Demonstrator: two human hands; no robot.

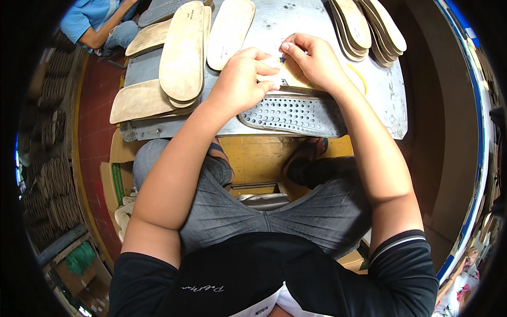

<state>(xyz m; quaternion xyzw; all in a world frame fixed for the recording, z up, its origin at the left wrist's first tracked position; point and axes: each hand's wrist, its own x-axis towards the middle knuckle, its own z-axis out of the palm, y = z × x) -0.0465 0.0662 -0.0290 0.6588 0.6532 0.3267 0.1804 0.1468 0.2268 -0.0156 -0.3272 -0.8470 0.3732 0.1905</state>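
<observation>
Left hand (238,80) near perforated grey sole (297,115)

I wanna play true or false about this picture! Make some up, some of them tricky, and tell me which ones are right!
1. The left hand and right hand rest on the knees. False: they are over the table.
2. The grey piece near them is dotted with round spots. True.
3. All the pale soles lie at the table's right side. False: some lie at its left.
4. Another person shows at the upper left. True.
</observation>
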